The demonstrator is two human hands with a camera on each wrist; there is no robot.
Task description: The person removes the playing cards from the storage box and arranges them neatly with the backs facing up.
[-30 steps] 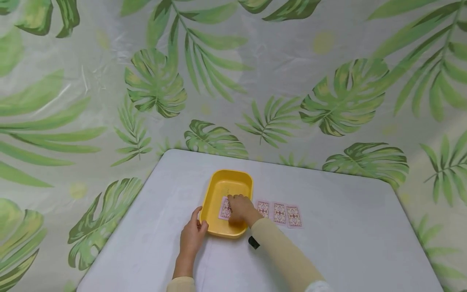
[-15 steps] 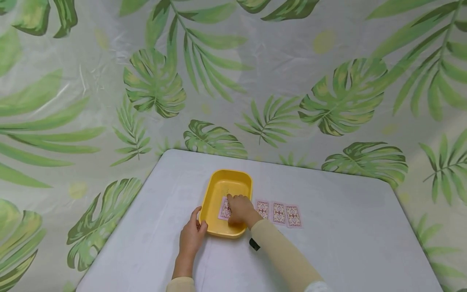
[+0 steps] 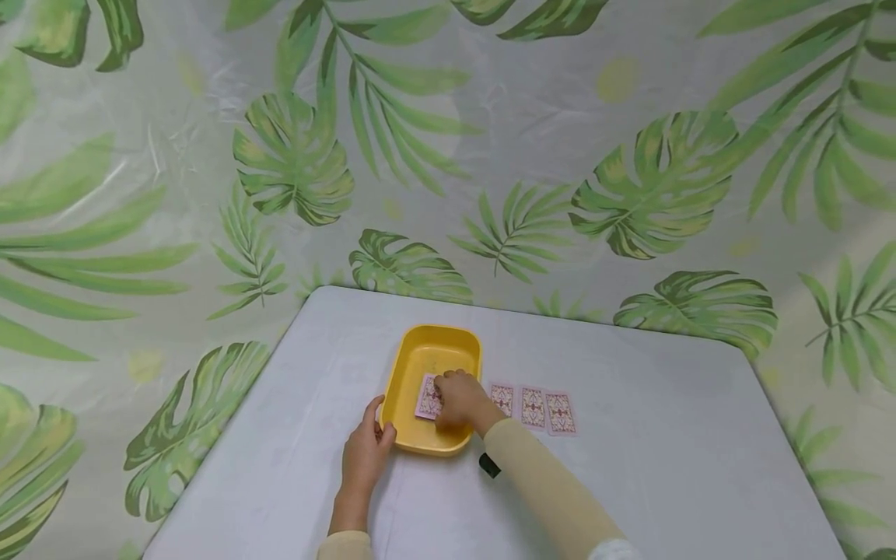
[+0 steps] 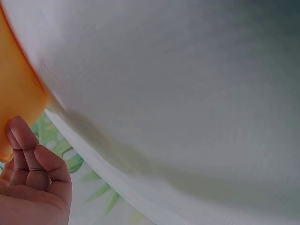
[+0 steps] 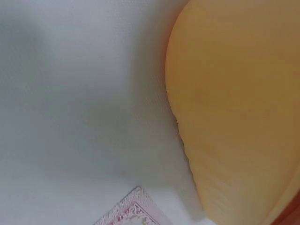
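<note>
A yellow plastic tray (image 3: 420, 354) with rounded corners lies on the white table. My left hand (image 3: 362, 455) grips its near left side, thumb and fingers at the rim; the left wrist view shows the curled fingers of this hand (image 4: 37, 176) against the tray wall (image 4: 21, 79). Inside the tray, my right hand (image 3: 460, 400) pinches a playing card (image 3: 426, 400), patterned back up, whose right part is hidden under the fingers. The right wrist view takes in the tray's outside wall (image 5: 234, 93) but not the right hand's fingers.
Just right of the tray, three patterned playing cards (image 3: 533, 407) lie back up in a row, the nearest partly behind my right wrist. A corner of one card (image 5: 136, 216) shows in the right wrist view. A leaf-print sheet (image 3: 532, 155) hangs behind the table (image 3: 665, 467).
Within the tray, the right hand and the card under its fingers have shifted slightly away from me. The left hand keeps its hold on the tray.
</note>
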